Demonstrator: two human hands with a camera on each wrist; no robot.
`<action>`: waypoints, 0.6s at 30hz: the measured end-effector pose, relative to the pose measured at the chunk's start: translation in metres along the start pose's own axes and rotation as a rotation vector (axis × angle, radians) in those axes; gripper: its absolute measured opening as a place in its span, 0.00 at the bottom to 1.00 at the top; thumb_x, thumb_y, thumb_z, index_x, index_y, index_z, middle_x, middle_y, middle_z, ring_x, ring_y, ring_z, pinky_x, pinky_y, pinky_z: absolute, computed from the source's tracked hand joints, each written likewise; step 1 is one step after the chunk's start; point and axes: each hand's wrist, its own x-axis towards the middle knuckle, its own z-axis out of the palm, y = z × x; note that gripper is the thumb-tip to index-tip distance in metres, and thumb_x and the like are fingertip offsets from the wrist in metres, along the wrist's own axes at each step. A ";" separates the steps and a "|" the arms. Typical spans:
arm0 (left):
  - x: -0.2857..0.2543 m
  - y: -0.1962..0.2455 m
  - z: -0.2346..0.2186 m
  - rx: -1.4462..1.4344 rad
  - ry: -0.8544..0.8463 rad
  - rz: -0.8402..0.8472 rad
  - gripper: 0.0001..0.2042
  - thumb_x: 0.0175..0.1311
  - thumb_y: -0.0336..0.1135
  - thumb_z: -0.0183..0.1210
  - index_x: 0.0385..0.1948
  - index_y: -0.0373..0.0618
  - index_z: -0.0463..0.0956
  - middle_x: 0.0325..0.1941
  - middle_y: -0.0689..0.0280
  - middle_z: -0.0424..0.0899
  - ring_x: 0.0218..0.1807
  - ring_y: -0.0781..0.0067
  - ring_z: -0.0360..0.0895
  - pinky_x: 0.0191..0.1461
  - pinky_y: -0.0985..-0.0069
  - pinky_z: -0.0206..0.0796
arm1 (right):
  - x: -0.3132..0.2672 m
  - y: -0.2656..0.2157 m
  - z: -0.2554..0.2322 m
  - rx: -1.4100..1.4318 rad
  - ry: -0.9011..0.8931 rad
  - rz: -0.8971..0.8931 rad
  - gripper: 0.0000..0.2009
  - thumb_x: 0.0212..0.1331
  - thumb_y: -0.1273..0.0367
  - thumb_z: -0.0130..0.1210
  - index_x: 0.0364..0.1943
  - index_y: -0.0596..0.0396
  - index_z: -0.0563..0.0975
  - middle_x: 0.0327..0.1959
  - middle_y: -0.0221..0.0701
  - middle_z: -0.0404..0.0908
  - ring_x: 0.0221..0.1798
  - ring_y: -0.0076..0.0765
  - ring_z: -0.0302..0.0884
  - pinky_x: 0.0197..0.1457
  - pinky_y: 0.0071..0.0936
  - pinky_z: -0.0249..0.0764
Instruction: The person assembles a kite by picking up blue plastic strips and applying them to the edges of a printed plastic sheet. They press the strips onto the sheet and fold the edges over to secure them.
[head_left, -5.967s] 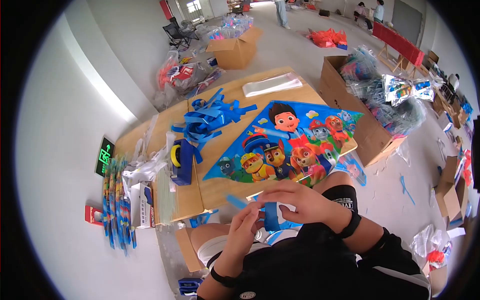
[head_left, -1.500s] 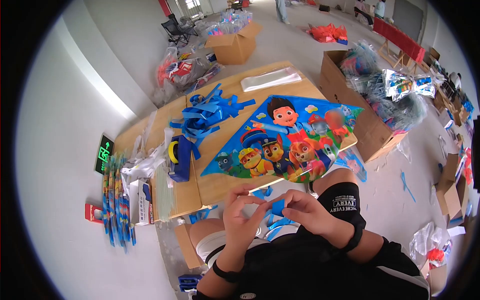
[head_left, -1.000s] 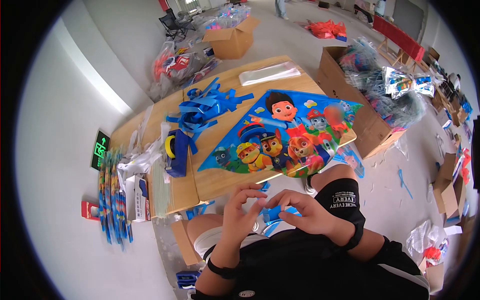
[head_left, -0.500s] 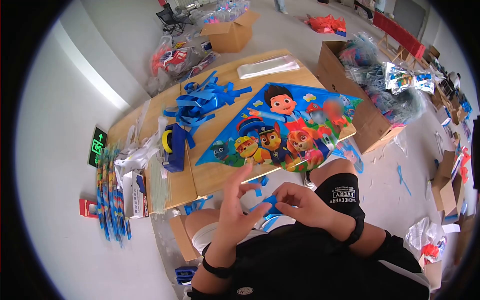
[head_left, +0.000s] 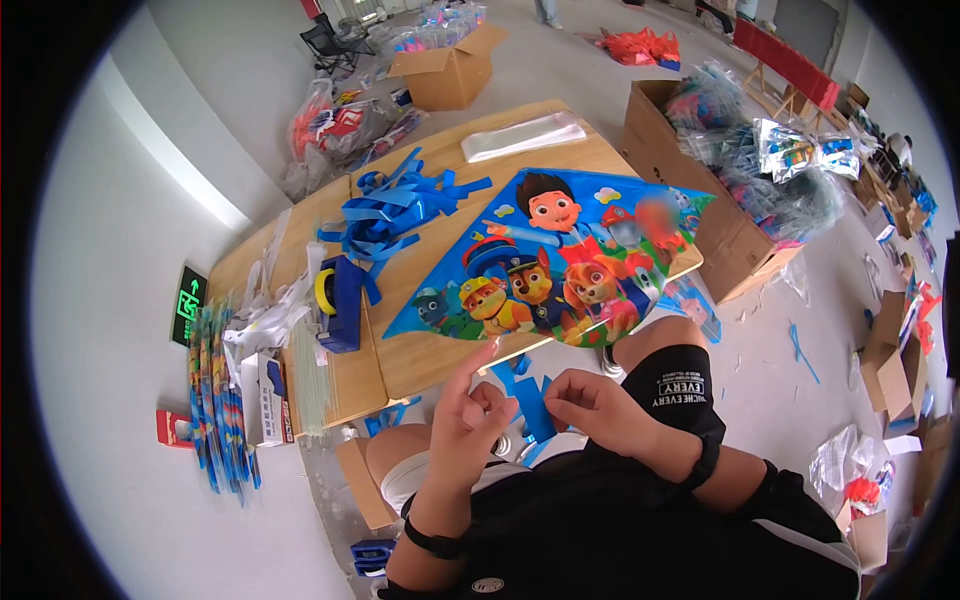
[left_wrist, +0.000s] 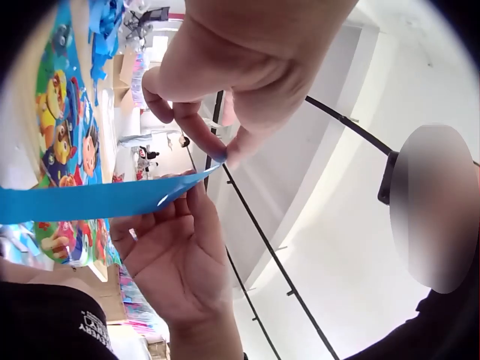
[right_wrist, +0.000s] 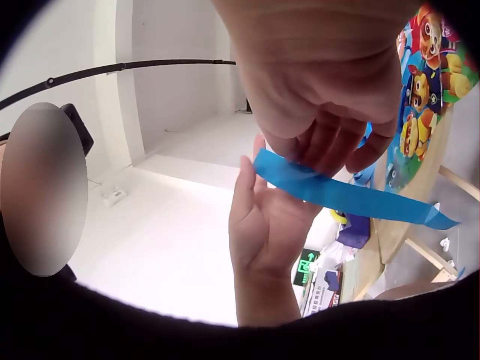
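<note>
A strip of blue ribbon (left_wrist: 97, 199) runs between the two hands above the lap. My left hand (head_left: 468, 418) pinches its tip between thumb and a finger, which shows close up in the left wrist view. In the head view one left finger points upward. The right hand (head_left: 600, 405) holds the ribbon (right_wrist: 352, 196) a short way along, fingers bent against it; its free length trails off to the right in the right wrist view. Ahead on the table lies a blue kite (head_left: 545, 265) printed with cartoon characters. A tangle of similar blue strips (head_left: 395, 210) lies behind it.
A blue tape dispenser (head_left: 342, 305) with yellow core stands left on the wooden table (head_left: 420, 370). A clear plastic sleeve pile (head_left: 525, 137) lies at the far edge. A carton (head_left: 670, 185) of wrapped goods stands right; bundled kites (head_left: 215, 400) lean at the left.
The ribbon, looped at the fingers six seconds ago, now stretches flatter between the hands. The left hand drew away, then came back toward the right hand. The table has shifted upward in view.
</note>
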 end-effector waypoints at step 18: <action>-0.016 -0.024 -0.068 0.226 0.233 0.130 0.20 0.69 0.38 0.57 0.61 0.44 0.73 0.70 0.64 0.69 0.51 0.75 0.71 0.58 0.75 0.63 | 0.016 0.036 -0.106 -0.054 0.387 0.075 0.10 0.69 0.65 0.56 0.47 0.56 0.77 0.39 0.30 0.82 0.38 0.27 0.81 0.45 0.25 0.78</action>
